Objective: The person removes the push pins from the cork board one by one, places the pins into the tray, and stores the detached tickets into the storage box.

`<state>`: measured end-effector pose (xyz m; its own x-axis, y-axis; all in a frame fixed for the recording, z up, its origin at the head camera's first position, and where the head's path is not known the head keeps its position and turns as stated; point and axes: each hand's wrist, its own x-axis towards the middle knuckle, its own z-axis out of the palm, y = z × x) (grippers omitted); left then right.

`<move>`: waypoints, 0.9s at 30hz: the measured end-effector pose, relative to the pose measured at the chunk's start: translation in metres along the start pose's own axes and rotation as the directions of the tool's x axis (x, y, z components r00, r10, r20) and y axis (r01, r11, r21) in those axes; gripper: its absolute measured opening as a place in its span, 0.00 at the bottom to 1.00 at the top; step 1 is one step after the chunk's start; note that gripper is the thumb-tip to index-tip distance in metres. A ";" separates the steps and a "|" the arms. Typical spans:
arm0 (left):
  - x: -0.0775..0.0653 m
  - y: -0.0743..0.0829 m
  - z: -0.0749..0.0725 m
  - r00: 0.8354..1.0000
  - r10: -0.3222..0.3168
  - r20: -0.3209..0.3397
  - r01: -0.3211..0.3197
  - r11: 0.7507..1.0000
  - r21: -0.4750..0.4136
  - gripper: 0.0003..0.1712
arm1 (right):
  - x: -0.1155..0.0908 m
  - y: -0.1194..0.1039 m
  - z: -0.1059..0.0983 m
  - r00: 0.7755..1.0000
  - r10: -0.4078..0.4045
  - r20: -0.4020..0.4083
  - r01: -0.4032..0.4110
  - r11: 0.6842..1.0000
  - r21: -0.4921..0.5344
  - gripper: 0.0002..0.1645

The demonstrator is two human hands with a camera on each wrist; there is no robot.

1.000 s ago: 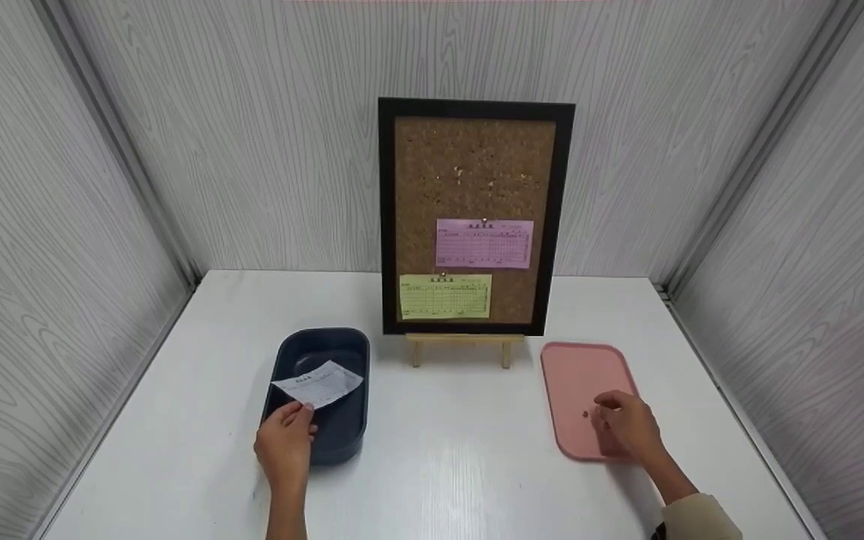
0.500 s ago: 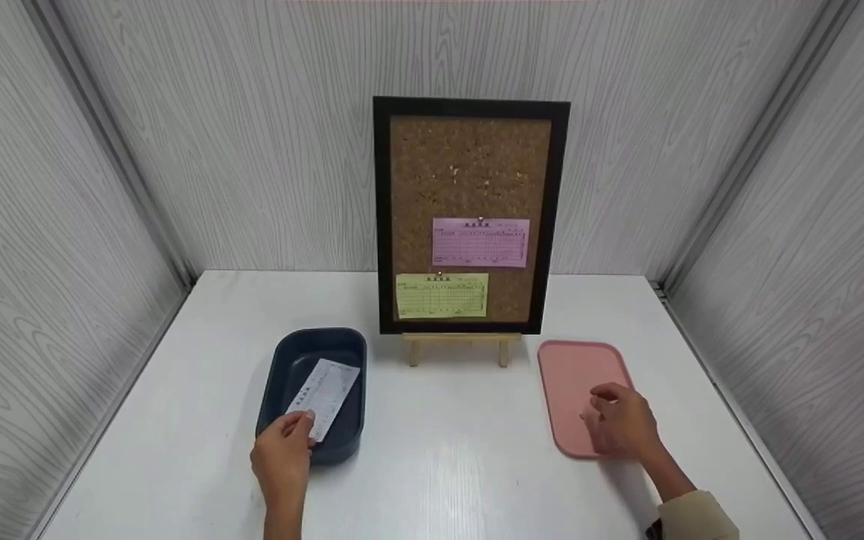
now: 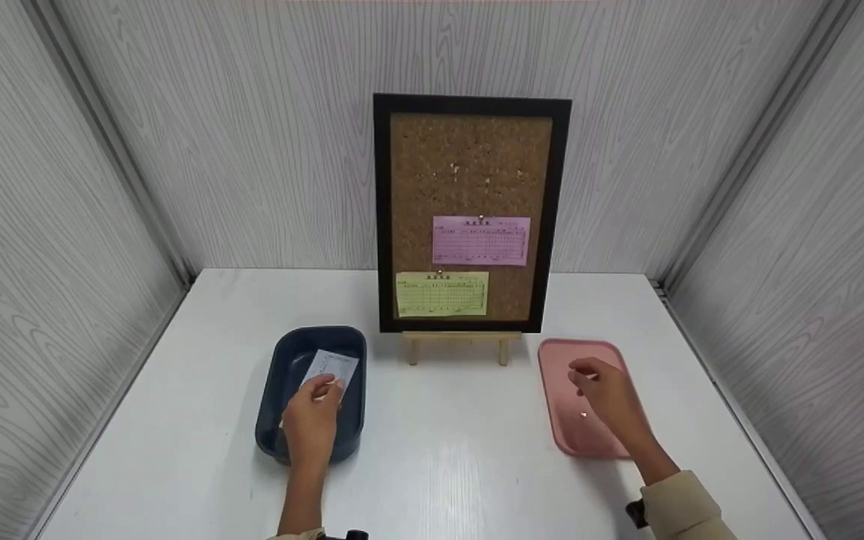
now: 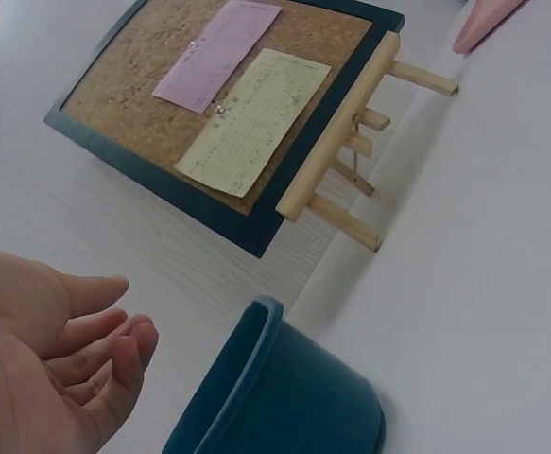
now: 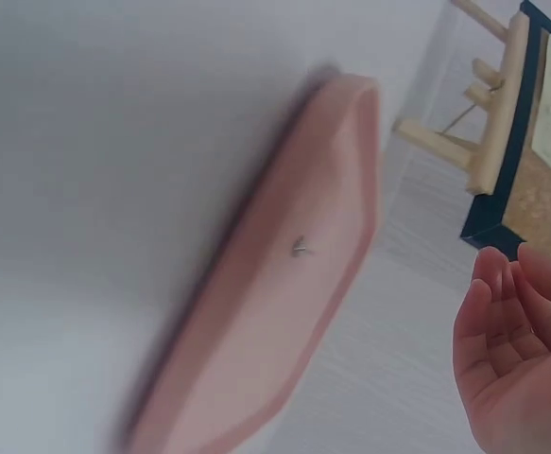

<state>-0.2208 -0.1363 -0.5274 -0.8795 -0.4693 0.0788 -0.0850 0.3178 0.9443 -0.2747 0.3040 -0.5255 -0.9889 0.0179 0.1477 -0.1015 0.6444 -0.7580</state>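
A white printed slip (image 3: 333, 364) lies in the dark blue tub (image 3: 359, 421), partly covered by my left hand (image 3: 312, 420). In the left wrist view this hand's fingers bend loosely, the thumb stands apart, and nothing is held between them. Above the pink tray (image 3: 565, 435), my right hand (image 3: 608, 397) has its thumb and fingertips close together. A pin small enough to hide there cannot be ruled out. One small metal pushpin (image 5: 300, 248) sits on the tray.
A black-framed cork board (image 3: 469, 165) stands on a small wooden easel (image 3: 462, 336) at the back centre. Pinned to its lower part are a pink slip (image 3: 481, 241) and a yellow slip (image 3: 442, 295). Wood-grain walls enclose the white table (image 3: 447, 450).
The slip first hung from my left fingers, turned in them, and now rests in the tub; that hand moved right. My right hand rose and shifted left over the tray, uncovering the pushpin.
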 end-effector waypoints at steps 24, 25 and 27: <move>0.061 0.071 0.089 0.957 0.251 0.144 -0.219 0.953 -0.208 0.18 | 0.070 -0.103 0.011 0.968 -0.185 -0.172 0.199 0.978 0.067 0.12; 0.063 0.075 0.091 0.956 0.256 0.141 -0.223 0.951 -0.212 0.18 | 0.073 -0.106 0.012 0.965 -0.194 -0.177 0.208 0.976 0.063 0.12; 0.068 0.082 0.097 0.954 0.265 0.142 -0.233 0.949 -0.211 0.18 | 0.079 -0.113 0.013 0.961 -0.203 -0.185 0.215 0.975 0.051 0.12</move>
<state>-0.3331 -0.0628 -0.4754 -0.9277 -0.2463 0.2805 0.2230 0.2371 0.9456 -0.3423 0.2223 -0.4365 -0.9100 0.0283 0.4136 -0.3177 0.5934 -0.7396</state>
